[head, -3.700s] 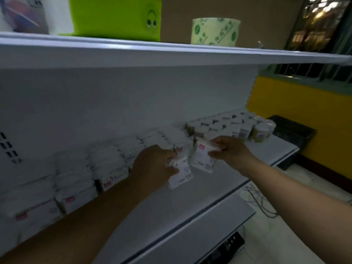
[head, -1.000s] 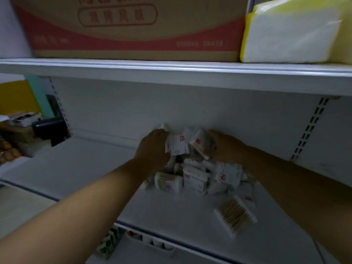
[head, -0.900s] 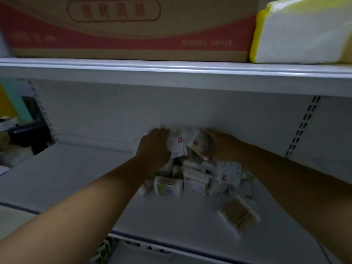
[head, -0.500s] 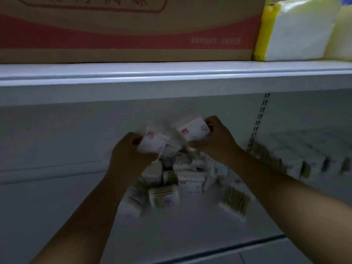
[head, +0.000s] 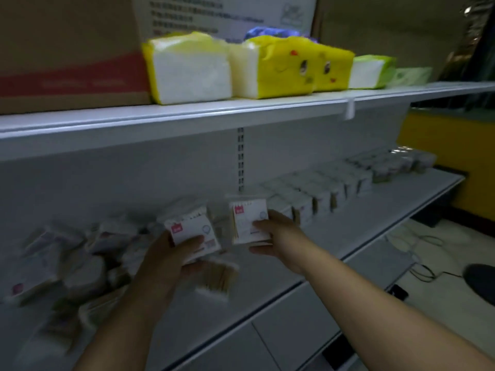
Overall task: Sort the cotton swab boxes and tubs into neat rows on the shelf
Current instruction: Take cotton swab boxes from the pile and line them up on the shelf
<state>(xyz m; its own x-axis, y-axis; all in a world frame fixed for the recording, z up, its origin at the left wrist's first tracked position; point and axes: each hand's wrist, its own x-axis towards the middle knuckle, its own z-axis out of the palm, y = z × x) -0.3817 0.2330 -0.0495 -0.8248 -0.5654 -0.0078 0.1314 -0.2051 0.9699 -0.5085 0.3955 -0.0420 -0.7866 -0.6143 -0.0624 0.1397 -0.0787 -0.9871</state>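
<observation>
Two swab boxes [head: 192, 228] [head: 247, 218] | left hand [head: 174, 261], right hand [head: 276, 234] | red logos, unreadable

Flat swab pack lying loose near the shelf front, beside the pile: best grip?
Probably pinch the swab pack by opposite edges, coming down from the front right: it lies flat on the shelf, bare there, with the jumbled pile on its left.

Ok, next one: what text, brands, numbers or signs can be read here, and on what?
Nothing legible; all blurred.
Cardboard carton: pale print on the red band, unreadable.
White panel behind the tissue packs: printed lines, unreadable.
Tilted swab box in left hand: red logo, small print, unreadable.
Upright swab box in right hand: the same.
</observation>
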